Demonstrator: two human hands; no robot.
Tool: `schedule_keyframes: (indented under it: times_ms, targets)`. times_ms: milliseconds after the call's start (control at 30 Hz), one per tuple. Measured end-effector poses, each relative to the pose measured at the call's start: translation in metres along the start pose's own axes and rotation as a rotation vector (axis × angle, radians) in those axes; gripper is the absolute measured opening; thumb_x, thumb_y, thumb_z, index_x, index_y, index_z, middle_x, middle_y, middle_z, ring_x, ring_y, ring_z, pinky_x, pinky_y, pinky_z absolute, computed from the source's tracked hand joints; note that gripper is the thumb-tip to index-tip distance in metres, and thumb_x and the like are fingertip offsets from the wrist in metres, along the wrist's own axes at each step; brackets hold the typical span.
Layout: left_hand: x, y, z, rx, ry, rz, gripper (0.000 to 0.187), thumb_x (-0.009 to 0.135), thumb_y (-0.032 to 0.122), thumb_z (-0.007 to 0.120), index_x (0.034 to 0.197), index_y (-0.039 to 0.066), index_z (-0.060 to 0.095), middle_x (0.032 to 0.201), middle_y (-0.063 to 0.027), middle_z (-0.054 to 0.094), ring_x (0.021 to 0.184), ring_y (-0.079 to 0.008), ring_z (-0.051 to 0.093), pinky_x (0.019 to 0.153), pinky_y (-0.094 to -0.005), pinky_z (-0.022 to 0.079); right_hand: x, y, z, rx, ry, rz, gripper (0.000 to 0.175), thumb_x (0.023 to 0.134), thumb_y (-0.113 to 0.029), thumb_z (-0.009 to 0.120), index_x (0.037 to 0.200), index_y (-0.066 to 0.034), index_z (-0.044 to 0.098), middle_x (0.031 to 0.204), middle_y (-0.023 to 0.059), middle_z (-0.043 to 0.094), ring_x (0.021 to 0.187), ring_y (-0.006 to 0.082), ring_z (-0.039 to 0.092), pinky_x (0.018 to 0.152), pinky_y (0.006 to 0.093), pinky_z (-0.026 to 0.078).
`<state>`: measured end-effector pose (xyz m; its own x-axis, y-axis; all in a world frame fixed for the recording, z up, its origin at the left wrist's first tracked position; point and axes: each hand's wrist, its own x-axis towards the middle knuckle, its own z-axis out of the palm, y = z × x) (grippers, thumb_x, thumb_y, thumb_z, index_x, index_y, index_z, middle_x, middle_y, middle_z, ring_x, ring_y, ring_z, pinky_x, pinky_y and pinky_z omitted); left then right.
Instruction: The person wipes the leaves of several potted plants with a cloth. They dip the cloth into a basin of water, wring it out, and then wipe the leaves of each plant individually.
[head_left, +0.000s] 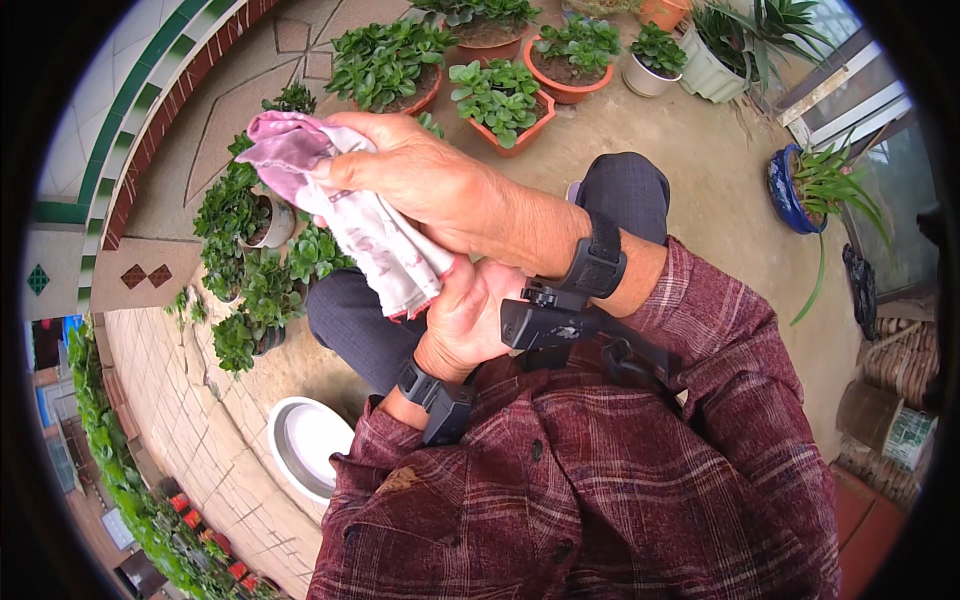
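My right hand (409, 169) grips a bunched cloth (382, 247), white with a faded print and a pink-purple part folded at the top. Its thumb presses on the front of the fabric. Below it, my left hand (476, 311) is turned palm up, the thumb touching the cloth's lower, red-stitched end. The right wrist and forearm cross over the left hand and hide its fingers. Each wrist wears a black strap with a small device, one at the right wrist (600, 259) and one at the left (439, 397). Both hands are above my bent knees.
A pale round basin (277, 431) with a metallic rim stands on the paving at lower left. Potted succulents (390, 64) spread ahead and left, near my left knee. A blue pot (787, 191) stands right, by a glazed door (892, 195). A tiled wall (120, 172) curves at far left.
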<state>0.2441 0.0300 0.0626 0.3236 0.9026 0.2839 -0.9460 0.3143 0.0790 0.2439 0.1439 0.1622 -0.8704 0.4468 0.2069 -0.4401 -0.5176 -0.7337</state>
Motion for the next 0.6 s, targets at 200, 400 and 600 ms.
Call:
schedule_keyframes:
  times_ms: [200, 400, 600]
  targets:
    - [-0.005, 0.009, -0.025, 0.23, 0.336, -0.149, 0.059, 0.096, 0.034, 0.06, 0.14, 0.001, 0.041, 0.132, -0.0136, 0.052, 0.122, -0.0272, 0.051, 0.102, -0.0419, 0.042, -0.016, 0.002, 0.044, 0.28, -0.114, 0.08, 0.044, 0.093, -0.01, 0.065, 0.131, 0.0063, 0.05, 0.101, 0.0082, 0.067, 0.084, 0.0115, 0.065, 0.071, 0.0253, 0.055]
    - [0.042, 0.041, 0.019, 0.595, 0.086, -0.348, 0.052, 0.094, 0.029, 0.065, 0.133, -0.002, 0.049, 0.115, -0.0148, 0.06, 0.105, -0.0236, 0.059, 0.088, -0.0364, 0.048, -0.023, 0.003, 0.058, 0.304, -0.164, 0.105, 0.051, 0.092, -0.011, 0.066, 0.135, 0.0073, 0.046, 0.101, 0.0095, 0.067, 0.086, 0.011, 0.065, 0.071, 0.0243, 0.054]
    - [0.062, 0.048, 0.057, 0.866, 0.026, -0.326, 0.041, 0.095, 0.029, 0.064, 0.12, -0.003, 0.058, 0.105, -0.0146, 0.061, 0.093, -0.0209, 0.059, 0.081, -0.0319, 0.047, -0.035, 0.006, 0.071, 0.154, -0.28, 0.084, 0.055, 0.091, -0.013, 0.065, 0.138, 0.0063, 0.044, 0.097, 0.0086, 0.068, 0.084, 0.0121, 0.064, 0.073, 0.026, 0.053]
